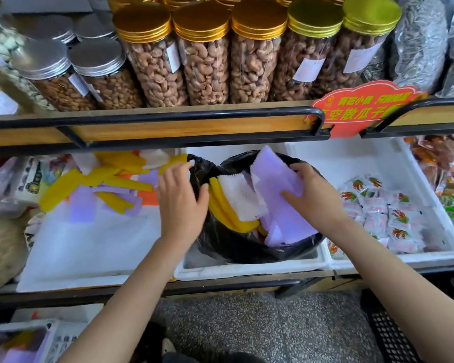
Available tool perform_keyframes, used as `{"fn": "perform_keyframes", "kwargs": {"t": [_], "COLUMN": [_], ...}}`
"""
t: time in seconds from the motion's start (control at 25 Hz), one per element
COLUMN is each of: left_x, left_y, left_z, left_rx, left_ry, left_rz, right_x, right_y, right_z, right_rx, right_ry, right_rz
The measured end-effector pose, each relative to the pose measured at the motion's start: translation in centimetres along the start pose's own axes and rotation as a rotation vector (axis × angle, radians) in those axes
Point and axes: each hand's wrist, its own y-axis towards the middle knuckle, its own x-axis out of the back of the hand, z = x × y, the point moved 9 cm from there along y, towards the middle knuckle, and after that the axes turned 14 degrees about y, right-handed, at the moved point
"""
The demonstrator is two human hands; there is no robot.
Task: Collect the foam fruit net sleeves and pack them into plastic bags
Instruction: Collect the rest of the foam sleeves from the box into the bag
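An open black plastic bag (236, 244) stands in a white foam box (247, 268) on the lower shelf. Inside it are purple sleeves (275, 179), a white sleeve (240, 197) and yellow sleeves (220, 208). My left hand (181, 195) grips the bag's left rim. My right hand (312, 195) holds the purple sleeves at the bag's mouth, fingers over them. More loose yellow, purple and white sleeves (102, 187) lie in a heap on the white surface to the left.
A black shelf rail (168, 113) runs just above the bag, with jars of nuts (207, 64) on the shelf over it. A white foam box of small snack packets (385, 213) stands to the right. A red sign (362, 106) hangs on the rail.
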Motion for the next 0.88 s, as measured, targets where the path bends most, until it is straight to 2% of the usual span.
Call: {"fn": "perform_keyframes", "kwargs": {"t": [0.04,0.12,0.2,0.24,0.28,0.4,0.48,0.56,0.72,0.88], "left_x": [-0.6,-3.9,-6.6,-7.1,-7.2,-5.8,-4.1,-2.8,-2.1,-2.2], "left_y": [0.7,1.2,0.8,0.8,1.0,1.7,2.0,2.0,0.9,0.2], "left_z": [1.8,4.0,4.2,3.8,3.6,4.2,4.8,5.2,5.5,5.9], "left_rx": [0.074,0.247,0.391,0.413,0.425,0.456,0.449,0.424,0.37,0.29], "left_ry": [-0.013,-0.151,-0.389,-0.491,-0.569,-0.683,-0.706,-0.726,-0.718,-0.682], "left_rz": [0.054,0.331,0.517,0.52,0.475,0.338,0.254,0.212,0.248,0.307], "right_x": [0.7,0.8,-1.8,-3.9,-6.4,-12.2,-13.9,-15.1,-16.6,-16.5], "right_y": [0.2,0.4,0.7,0.8,0.8,-0.1,-1.3,-1.1,1.6,1.7], "right_z": [1.2,4.3,6.8,7.5,7.4,5.1,4.0,2.7,-0.4,0.5], "right_rx": [0.057,0.235,0.406,0.47,0.493,0.417,0.473,0.431,0.317,0.202], "right_ry": [0.029,0.013,-0.107,-0.171,-0.205,-0.255,-0.308,-0.416,-0.569,-0.391], "right_rz": [-0.091,-0.22,-0.201,-0.133,0.002,0.411,0.537,0.657,0.774,0.68]}}
